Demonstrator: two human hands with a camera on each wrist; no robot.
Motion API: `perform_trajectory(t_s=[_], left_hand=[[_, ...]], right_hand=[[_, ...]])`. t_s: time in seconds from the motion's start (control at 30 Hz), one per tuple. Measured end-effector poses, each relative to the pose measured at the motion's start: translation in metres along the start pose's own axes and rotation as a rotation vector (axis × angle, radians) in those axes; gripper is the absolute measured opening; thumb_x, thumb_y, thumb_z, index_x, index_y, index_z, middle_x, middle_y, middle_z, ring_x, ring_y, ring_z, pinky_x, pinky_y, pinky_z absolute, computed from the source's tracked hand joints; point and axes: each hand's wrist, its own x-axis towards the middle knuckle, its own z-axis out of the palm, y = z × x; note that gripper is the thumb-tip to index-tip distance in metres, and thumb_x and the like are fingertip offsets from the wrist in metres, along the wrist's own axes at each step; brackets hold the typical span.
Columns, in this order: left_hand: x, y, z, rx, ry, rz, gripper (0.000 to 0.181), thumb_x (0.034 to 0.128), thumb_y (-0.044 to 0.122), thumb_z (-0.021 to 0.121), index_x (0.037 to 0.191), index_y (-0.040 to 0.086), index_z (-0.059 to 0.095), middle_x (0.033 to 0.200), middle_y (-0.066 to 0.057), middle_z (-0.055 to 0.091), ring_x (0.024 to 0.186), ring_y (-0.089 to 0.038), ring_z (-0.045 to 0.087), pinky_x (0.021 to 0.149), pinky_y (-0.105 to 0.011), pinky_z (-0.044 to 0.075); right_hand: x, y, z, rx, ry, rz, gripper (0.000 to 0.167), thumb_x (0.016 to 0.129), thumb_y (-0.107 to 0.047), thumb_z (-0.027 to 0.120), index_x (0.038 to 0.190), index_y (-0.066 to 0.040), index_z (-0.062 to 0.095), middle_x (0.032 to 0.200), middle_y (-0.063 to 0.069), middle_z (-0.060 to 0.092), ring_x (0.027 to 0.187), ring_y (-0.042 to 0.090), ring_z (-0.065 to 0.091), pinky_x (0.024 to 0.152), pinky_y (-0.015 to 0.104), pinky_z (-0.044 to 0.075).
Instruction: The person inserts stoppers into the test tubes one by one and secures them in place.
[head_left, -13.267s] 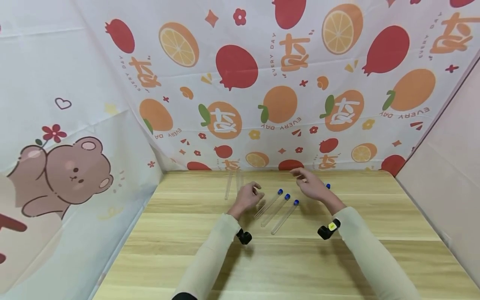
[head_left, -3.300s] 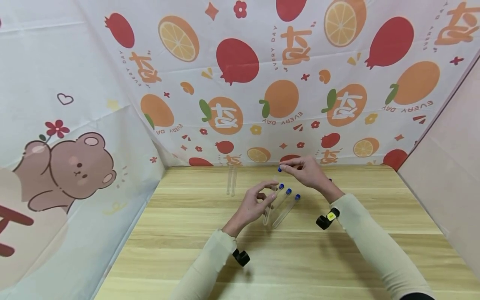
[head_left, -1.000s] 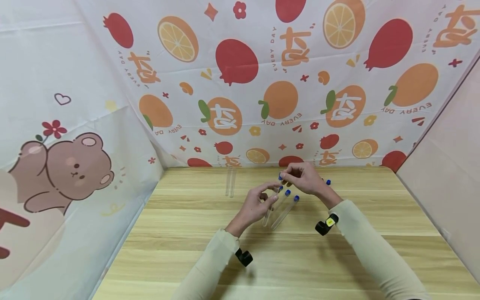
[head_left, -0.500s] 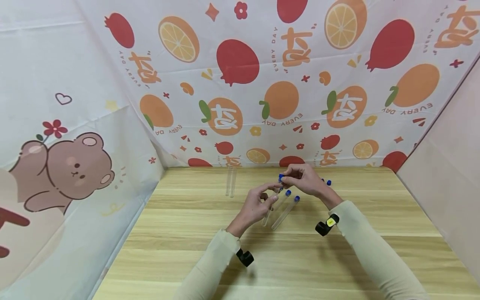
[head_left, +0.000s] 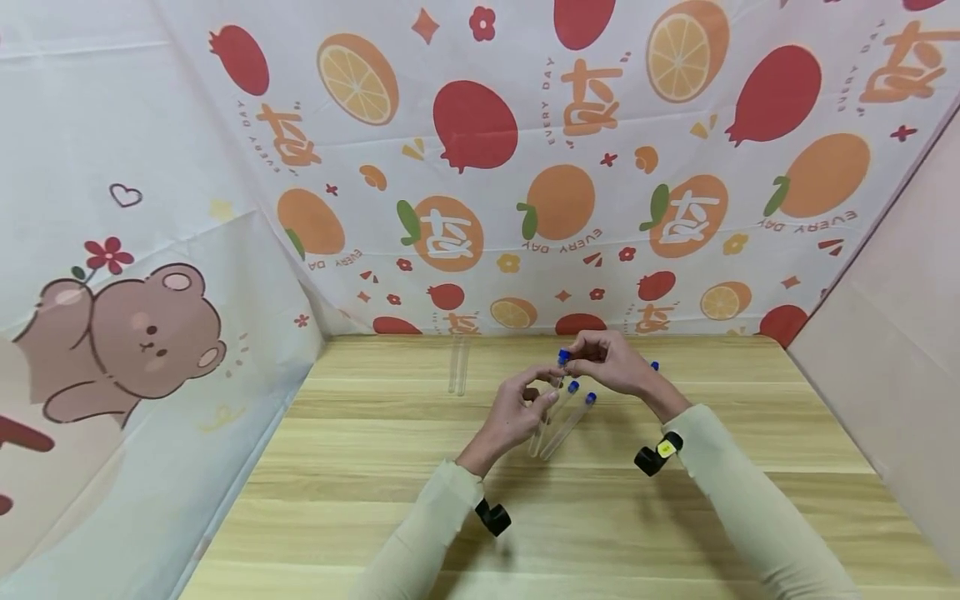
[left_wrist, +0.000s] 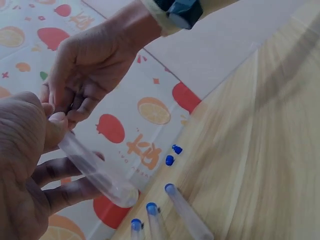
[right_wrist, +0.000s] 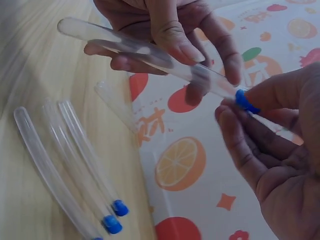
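My left hand (head_left: pixel 513 410) holds a clear test tube (right_wrist: pixel 131 47) between thumb and fingers, raised above the table and tilted. A blue cap (right_wrist: pixel 246 101) sits at the tube's mouth, and the thumb and fingers of my right hand (head_left: pixel 611 364) pinch it there. Whether the cap is fully seated I cannot tell. Below, three capped test tubes lie side by side on the table; among them are a near tube (right_wrist: pixel 45 165) and a middle tube (right_wrist: pixel 75 160). In the left wrist view my right hand's fingertips hide the held tube's mouth.
Two uncapped clear tubes (head_left: pixel 457 367) lie at the table's back left. Two loose blue caps (left_wrist: pixel 173 154) rest at the back, partly behind my right hand in the head view. Printed cloth (head_left: pixel 480 208) hangs along the wooden table's (head_left: pixel 360 500) back edge.
Earliest, both hands were without a tube or cap. Later my left hand held the tube and my right hand a separate blue cap. The cap has since come down onto the tube's mouth.
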Motion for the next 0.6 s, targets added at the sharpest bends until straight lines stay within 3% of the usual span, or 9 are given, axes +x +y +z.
perform_trajectory(t_s=[0.1,0.2,0.27,0.43,0.6], left_hand=[[0.002,0.001,-0.003,0.002,-0.015,0.008,0.031,0.1031,0.010,0.058,0.134,0.012,0.062,0.126,-0.016,0.064,0.067,-0.043,0.066,0.045,-0.032,0.055],[0.004,0.001,-0.004,-0.005,-0.022,0.002,0.032,0.1038,0.014,0.058,0.136,0.015,0.061,0.129,-0.017,0.064,0.069,-0.045,0.066,0.047,-0.046,0.057],[0.002,0.011,-0.006,-0.014,-0.023,-0.005,0.035,0.1041,0.012,0.057,0.139,0.013,0.057,0.130,-0.021,0.063,0.071,-0.049,0.066,0.050,-0.054,0.056],[0.000,0.013,-0.009,-0.045,0.000,-0.071,0.049,0.1034,0.008,0.057,0.150,0.010,0.042,0.132,-0.028,0.060,0.078,-0.054,0.065,0.054,-0.054,0.058],[-0.007,-0.004,-0.014,-0.022,0.040,-0.129,0.053,0.0998,0.012,0.065,0.148,0.012,0.044,0.127,-0.023,0.061,0.076,-0.031,0.069,0.061,-0.052,0.061]], right_hand=[[0.002,-0.004,-0.002,-0.033,0.003,0.012,0.010,0.099,-0.011,0.066,0.102,-0.003,0.070,0.099,0.019,0.074,0.082,0.013,0.074,0.079,0.036,0.064],[0.006,-0.005,-0.001,-0.052,0.025,0.040,0.014,0.100,-0.019,0.066,0.102,-0.005,0.070,0.100,0.016,0.075,0.081,0.015,0.073,0.077,0.033,0.064],[0.010,-0.003,0.000,-0.050,0.043,0.049,0.016,0.100,-0.021,0.067,0.103,-0.006,0.070,0.100,0.016,0.076,0.080,0.014,0.073,0.075,0.031,0.063],[0.019,0.007,0.003,-0.012,0.089,0.069,0.019,0.100,-0.021,0.067,0.105,-0.003,0.070,0.099,0.021,0.075,0.085,0.024,0.075,0.074,0.030,0.063],[0.024,0.009,0.006,0.016,0.148,0.117,0.025,0.099,-0.026,0.068,0.108,-0.003,0.069,0.104,0.023,0.075,0.093,0.035,0.073,0.074,0.029,0.062]])
